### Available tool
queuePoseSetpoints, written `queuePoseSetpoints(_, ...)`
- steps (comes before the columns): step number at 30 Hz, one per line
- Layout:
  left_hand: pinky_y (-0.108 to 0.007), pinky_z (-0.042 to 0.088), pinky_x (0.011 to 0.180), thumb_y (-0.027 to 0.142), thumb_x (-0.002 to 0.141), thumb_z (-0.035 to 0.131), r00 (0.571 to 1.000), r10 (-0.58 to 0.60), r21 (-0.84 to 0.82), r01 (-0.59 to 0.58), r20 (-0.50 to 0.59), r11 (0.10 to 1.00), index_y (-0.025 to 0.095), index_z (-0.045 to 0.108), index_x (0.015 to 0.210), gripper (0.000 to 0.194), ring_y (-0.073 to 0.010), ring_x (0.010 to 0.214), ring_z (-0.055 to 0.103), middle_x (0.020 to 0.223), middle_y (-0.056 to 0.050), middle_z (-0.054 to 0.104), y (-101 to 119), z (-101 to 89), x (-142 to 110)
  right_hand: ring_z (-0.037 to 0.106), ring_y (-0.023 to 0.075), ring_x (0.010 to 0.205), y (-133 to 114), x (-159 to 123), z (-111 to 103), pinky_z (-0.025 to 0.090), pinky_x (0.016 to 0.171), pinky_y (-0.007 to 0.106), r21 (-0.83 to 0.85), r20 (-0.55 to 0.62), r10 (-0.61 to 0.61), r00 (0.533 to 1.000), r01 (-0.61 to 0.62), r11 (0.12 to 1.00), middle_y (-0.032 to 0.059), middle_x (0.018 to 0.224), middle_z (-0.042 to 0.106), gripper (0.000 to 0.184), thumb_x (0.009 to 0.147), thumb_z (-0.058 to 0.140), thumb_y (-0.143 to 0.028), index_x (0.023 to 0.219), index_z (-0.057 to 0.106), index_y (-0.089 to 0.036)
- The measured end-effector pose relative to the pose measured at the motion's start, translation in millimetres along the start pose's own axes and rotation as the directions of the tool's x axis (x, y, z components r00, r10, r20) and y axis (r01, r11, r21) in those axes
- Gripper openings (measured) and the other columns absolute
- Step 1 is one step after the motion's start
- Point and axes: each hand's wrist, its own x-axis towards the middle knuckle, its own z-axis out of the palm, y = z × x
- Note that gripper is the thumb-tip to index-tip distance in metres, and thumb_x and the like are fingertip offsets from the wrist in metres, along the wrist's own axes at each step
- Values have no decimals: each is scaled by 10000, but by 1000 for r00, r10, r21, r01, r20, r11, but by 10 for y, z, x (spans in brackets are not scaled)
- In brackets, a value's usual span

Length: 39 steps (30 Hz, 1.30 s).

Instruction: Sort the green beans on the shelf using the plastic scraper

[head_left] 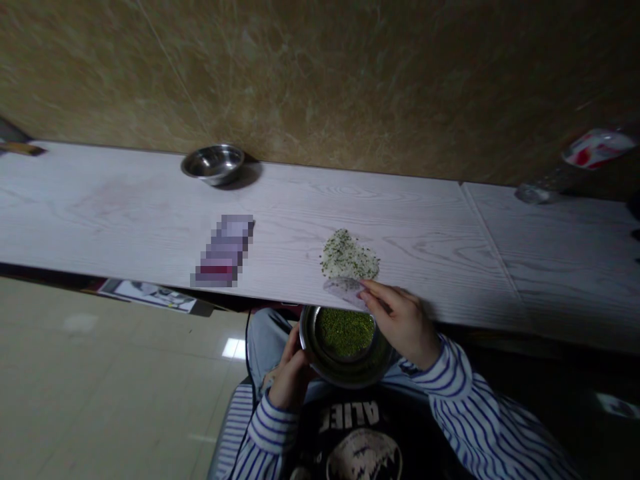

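My left hand (290,373) grips the rim of a steel bowl (345,367) held just below the table's near edge; the bowl holds green beans (346,330). My right hand (403,323) rests at the table edge beside the bowl, its fingers closed on a small pale card or scrap (343,288) lying flat on the wood. Just beyond that scrap sits a small pile of mixed white and green grains (349,257) on the white wooden table (125,213).
An empty steel bowl (213,162) stands at the back of the table near the wall. A blurred flat packet (223,250) lies left of the pile. At far right are a clear bottle (537,192) and a red-and-white wrapper (597,147). Tiled floor lies below left.
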Motion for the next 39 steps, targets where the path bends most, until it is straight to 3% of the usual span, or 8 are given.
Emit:
queuePoseSetpoints(13,-368,563,758,217,631,728,1000,15,-34,-15,12,999,235,554,1372,762,-275,935,650,1131,-73,706,-3,-33,35,770,228,850,275,308,56,591,789,364,-151,-43,-90,995,82,985,92,972,812,240,967,553,-221,1066,771,-199)
queuePoseSetpoints(20,-393,570,793,193,645,693,999,32,-56,-31,30,998,228,532,1397,771,-308,1053,646,1234,-84,689,7,8,32,766,225,821,339,404,38,577,756,360,-120,-55,-146,988,138,983,94,945,812,222,967,564,-203,1053,768,-180)
queuePoseSetpoints(32,-334,553,616,193,615,681,1000,-10,11,10,2,1000,225,503,1409,814,-272,887,657,1180,-81,680,19,37,10,763,216,850,366,233,-177,579,760,348,-119,-146,-141,979,124,985,77,976,811,200,960,579,-191,1060,753,-192)
queuePoseSetpoints(39,-317,527,572,211,619,673,1000,-2,22,2,12,1000,236,545,1361,753,-254,836,643,1120,-70,694,28,40,-9,761,225,797,409,239,-122,577,730,365,-139,-140,-151,979,132,981,84,919,811,203,959,577,-194,1047,760,-185)
